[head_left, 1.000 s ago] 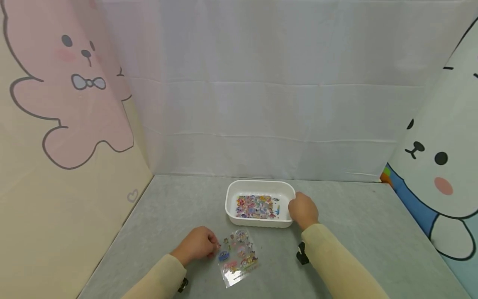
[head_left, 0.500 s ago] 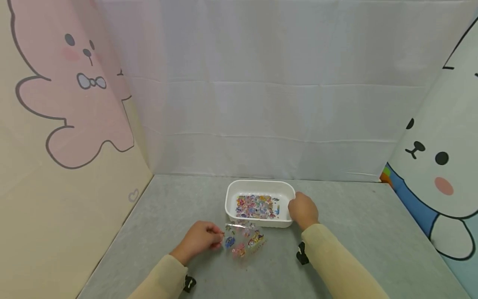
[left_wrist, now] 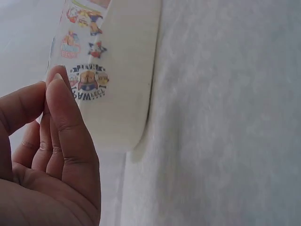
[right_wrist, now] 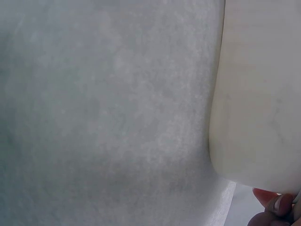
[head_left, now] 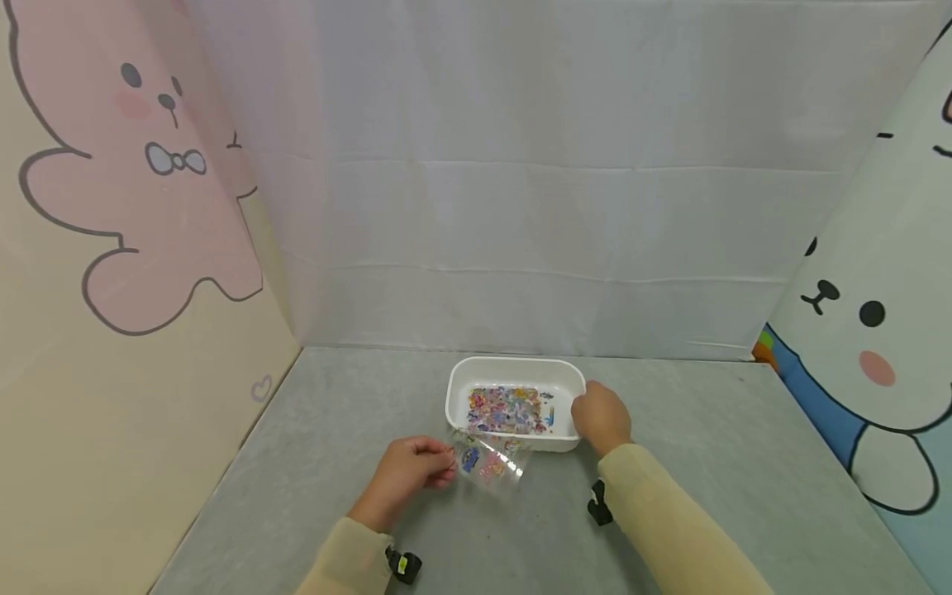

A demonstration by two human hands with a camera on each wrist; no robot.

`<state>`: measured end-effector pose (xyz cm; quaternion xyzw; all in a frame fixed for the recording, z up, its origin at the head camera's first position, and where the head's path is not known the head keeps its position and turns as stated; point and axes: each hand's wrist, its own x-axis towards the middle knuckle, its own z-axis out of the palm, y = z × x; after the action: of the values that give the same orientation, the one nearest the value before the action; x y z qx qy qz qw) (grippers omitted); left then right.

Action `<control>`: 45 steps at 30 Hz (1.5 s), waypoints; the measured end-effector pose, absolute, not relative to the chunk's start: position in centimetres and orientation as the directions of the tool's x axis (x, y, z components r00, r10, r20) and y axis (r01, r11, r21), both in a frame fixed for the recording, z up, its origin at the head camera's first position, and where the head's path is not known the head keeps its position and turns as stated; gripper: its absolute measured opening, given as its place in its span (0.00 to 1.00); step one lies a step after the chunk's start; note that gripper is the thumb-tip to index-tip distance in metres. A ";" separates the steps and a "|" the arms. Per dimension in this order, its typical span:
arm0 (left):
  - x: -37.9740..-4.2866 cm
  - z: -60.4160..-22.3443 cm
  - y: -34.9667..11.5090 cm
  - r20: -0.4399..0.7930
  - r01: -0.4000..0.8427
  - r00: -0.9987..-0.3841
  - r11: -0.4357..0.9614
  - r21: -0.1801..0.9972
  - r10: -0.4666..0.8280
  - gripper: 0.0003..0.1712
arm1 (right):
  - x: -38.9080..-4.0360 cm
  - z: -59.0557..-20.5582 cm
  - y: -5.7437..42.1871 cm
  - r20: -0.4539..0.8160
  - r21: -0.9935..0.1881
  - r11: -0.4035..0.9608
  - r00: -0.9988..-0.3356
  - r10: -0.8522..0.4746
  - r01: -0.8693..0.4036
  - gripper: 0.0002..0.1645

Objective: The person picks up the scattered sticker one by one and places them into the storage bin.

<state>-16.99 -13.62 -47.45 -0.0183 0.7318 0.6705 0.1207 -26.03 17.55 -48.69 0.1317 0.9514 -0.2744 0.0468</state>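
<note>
My left hand (head_left: 405,479) pinches the left edge of a clear sticker sheet (head_left: 487,463) between thumb and fingers. The sheet is raised and tilted, overlapping the front wall of a white plastic tray (head_left: 457,388). Printed cartoon dog stickers show on the sheet (left_wrist: 88,82) in the left wrist view, with the tray's outer wall (left_wrist: 127,89) behind it. At the tray's right end, my right hand (head_left: 604,419) holds the rim. The right wrist view shows only its fingertips (right_wrist: 280,205) at the tray's end. Inside the tray lie colourful sticker sheets (head_left: 506,409).
A grey table (head_left: 357,397) carries the tray near its back edge. Behind it hangs a white curtain (head_left: 550,207). Printed panels stand at both sides, a pink bear (head_left: 171,215) at left and a white animal (head_left: 855,355) at right. Both wrists wear black straps.
My left hand has lifted the sticker sheet off the table and carried it forward and right, up to the tray's front wall. The right hand and the tray have stayed put.
</note>
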 end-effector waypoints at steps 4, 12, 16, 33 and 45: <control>-17.4 -47.4 -12.9 -0.191 -0.185 -0.973 0.062 0.981 0.127 0.11 | -26.0 -48.6 17.7 -0.154 -0.510 0.815 -0.962 0.226 0.274 0.29; -17.9 -46.4 -11.7 -0.161 -0.161 -0.983 0.008 0.987 0.092 0.11 | -25.9 -48.5 17.7 -0.156 -0.511 0.815 -0.962 0.226 0.274 0.29; -18.1 -45.9 -11.4 -0.143 -0.143 -0.987 -0.004 0.990 0.069 0.12 | -25.8 -48.4 17.7 -0.143 -0.514 0.817 -0.965 0.219 0.261 0.28; -19.8 -45.3 -9.2 -0.114 -0.105 -0.992 -0.141 0.984 -0.055 0.12 | -25.8 -48.2 17.4 -0.159 -0.515 0.811 -0.960 0.230 0.279 0.28; -21.4 -45.2 -7.7 -0.127 -0.117 -0.990 -0.144 0.983 -0.066 0.09 | -25.9 -48.4 17.4 -0.170 -0.512 0.811 -0.959 0.227 0.283 0.28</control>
<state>-21.42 -7.66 -45.16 -0.0699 0.6541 0.7530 0.0168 -25.88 17.41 -48.41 0.1342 0.9503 -0.2763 0.0504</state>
